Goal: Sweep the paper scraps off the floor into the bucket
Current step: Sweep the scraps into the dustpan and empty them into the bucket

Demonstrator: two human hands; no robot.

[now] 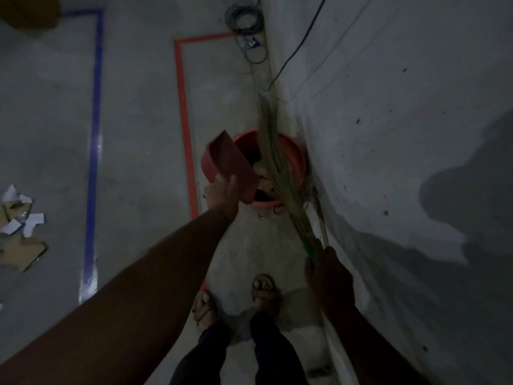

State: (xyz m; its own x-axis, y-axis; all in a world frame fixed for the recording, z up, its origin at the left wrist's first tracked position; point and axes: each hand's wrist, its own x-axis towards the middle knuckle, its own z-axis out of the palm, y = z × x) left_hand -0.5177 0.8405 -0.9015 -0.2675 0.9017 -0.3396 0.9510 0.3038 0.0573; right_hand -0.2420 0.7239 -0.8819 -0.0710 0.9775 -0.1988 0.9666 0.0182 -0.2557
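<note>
Orange bucket stands on the floor against the wall, just ahead of our feet. Our left hand grasps a red dustpan, tilted over the bucket's near-left rim. Our right hand is clenched round the green handle of a grass broom; its bristles lie across the bucket's mouth, pointing away along the wall. Paper scraps and cardboard pieces lie on the floor well to the left, beyond the blue tape line, far from both hands. Orange tape line runs just left of the bucket. Coiled cable sits by the wall further on.
</note>
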